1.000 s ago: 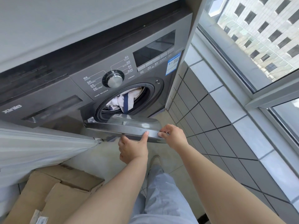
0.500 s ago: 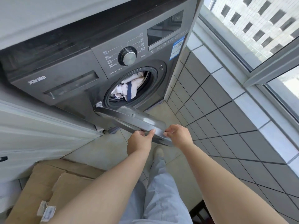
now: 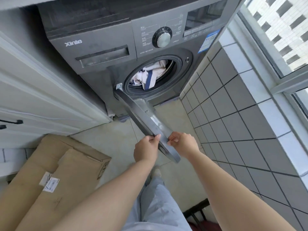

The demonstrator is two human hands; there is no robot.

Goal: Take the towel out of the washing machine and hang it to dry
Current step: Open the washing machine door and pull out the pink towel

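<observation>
I see matt grey metal on the washing machine, a shiny chrome knob, soft crumpled cloth towel, plain brown cardboard box, glossy wall tiles.

Both bare arms reach forward and down, nearly straight at the elbow, forearms drawing closer toward the wrists. The left hand is curled with its knuckles up, thumb stretched toward the right and pressed against the rim of the washer door, fingers tucked beneath that edge. The right hand sits just beside it on the other face of the same rim, fingers bent and pinching the edge, wrist slightly cocked. The two hands are close together without touching, the door's edge between them. Below the arms, one leg in pale trousers shows.
</observation>
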